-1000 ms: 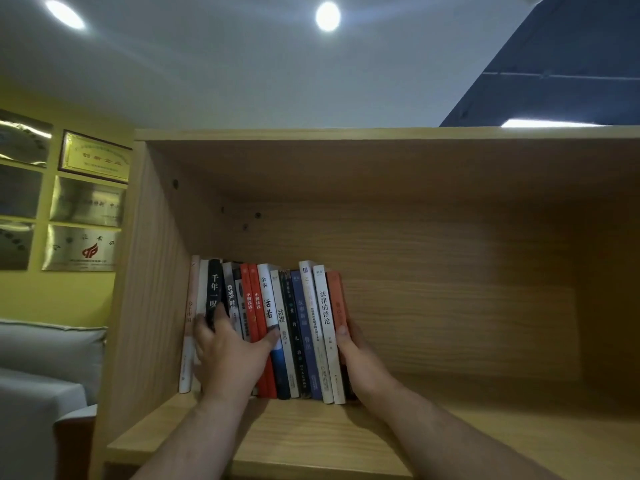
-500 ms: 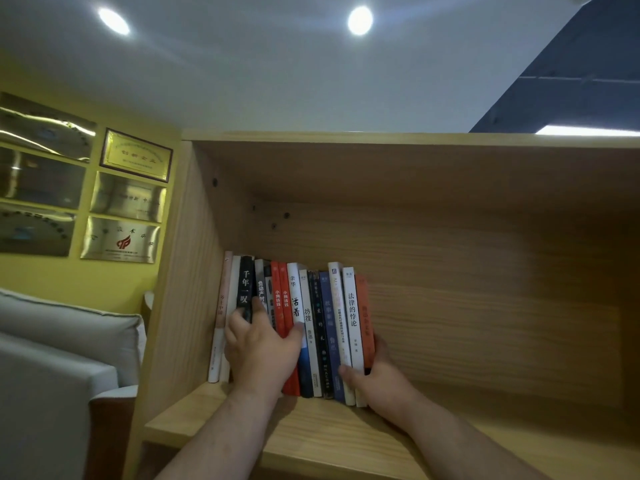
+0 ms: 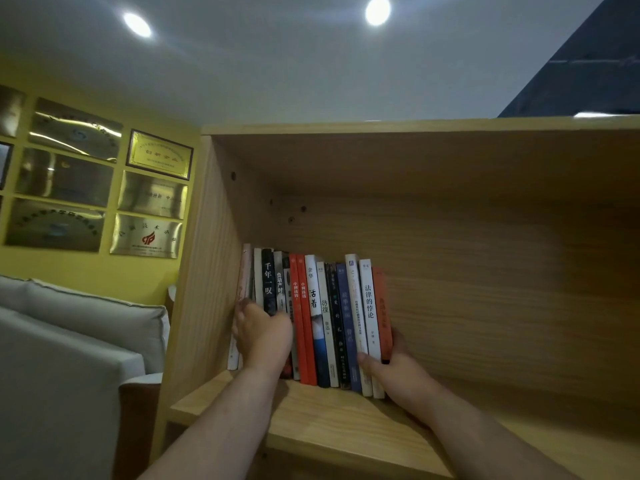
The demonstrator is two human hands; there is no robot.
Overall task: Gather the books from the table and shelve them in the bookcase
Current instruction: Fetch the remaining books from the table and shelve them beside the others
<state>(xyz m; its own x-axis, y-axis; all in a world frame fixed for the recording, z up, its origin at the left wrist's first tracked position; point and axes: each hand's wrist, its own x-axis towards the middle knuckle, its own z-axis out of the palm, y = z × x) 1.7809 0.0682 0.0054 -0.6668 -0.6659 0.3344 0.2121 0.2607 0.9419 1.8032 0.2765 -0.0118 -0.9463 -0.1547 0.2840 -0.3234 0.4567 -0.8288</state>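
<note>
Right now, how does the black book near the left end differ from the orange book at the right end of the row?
The black book has large white lettering on its spine; the orange book has faint lettering that I cannot read. The black book stands among neighbours on both sides, while the orange book ends the row with bare shelf to its right. The left hand covers the black book's lower part; the right hand braces the orange book. Both stand upright, spines outward.

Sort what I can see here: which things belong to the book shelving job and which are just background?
Part of the job:
- row of books, standing upright on the shelf
- bookcase
- left hand, on the spines at the row's left end
- right hand, bracing the orange book at the right end

Background:
- wall plaques
- grey sofa
- ceiling lights
</note>
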